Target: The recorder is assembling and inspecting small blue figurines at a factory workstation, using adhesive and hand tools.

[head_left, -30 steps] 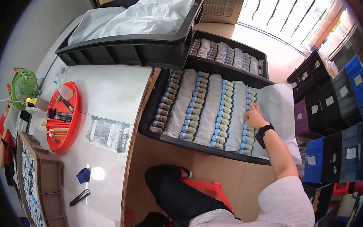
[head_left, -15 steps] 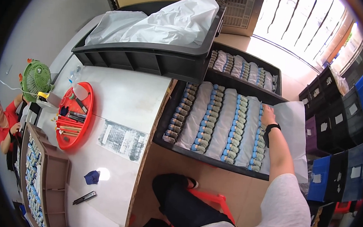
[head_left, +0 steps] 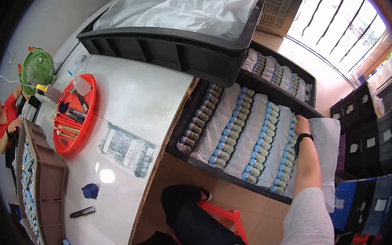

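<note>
My right hand (head_left: 302, 126) reaches to the far end of the rightmost row of small blue and pale-green figurines (head_left: 283, 170). Its fingers are curled down at the row, and their tips are hidden. A dark band circles the wrist. The figurines lie packed in several rows in a large black crate (head_left: 228, 175), with folded white sheets (head_left: 248, 141) between the rows. Beyond the right row, a white sheet (head_left: 327, 148) hangs over the crate's side. My left hand is out of view.
Another black crate (head_left: 314, 91) of figurines stands behind. On the white table (head_left: 130, 89) are a black bin (head_left: 164, 48), a red tray (head_left: 88, 127) of tools, a box cutter (head_left: 83, 212) and a brown crate (head_left: 51, 181). A co-worker (head_left: 5, 120) sits far left; stacked bins (head_left: 358, 146) stand right.
The view has shifted slightly, so the crates appear farther right and the tabletop things farther left. My right hand stays at the far end of the rightmost row.
</note>
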{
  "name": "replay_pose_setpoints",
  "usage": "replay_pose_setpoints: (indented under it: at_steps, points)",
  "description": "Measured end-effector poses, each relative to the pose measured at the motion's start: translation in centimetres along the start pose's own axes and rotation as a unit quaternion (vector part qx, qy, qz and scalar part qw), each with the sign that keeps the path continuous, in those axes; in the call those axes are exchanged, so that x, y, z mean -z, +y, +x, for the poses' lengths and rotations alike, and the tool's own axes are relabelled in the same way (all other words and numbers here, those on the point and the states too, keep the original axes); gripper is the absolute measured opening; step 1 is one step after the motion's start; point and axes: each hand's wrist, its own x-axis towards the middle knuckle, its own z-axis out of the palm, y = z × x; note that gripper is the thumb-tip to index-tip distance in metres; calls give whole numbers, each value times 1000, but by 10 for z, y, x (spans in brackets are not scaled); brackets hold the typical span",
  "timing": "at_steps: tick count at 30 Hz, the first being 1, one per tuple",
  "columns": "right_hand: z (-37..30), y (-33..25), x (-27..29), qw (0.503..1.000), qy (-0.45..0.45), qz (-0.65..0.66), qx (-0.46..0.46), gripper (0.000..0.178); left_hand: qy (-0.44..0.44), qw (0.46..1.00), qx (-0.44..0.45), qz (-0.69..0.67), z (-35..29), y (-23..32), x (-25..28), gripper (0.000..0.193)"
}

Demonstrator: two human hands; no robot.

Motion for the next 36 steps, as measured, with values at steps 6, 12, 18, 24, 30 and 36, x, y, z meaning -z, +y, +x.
replay_pose_setpoints:
  at_steps: [6,12,18,24,30,36]
  points:
    - [-1,21,3,998,-20,52,-3,38,-8,1000,-18,5,0,5,-1,21]
    - [3,28,0,996,-71,55,23,48,-3,999,-41,4,0,9,-5,21]
    - [15,17,-35,990,10,8,143,54,6,1000,-21,9,-2,-23,1,22]
    - [11,-11,-19,956,175,173,162,32,11,999,-40,-12,8,-12,9,21]
    - [-130,-221,49,817,-32,549,175,49,-51,996,-66,-16,15,3,57,20]
    - [-304,-342,101,538,-437,657,297,47,-227,966,-114,52,91,-38,120,16]
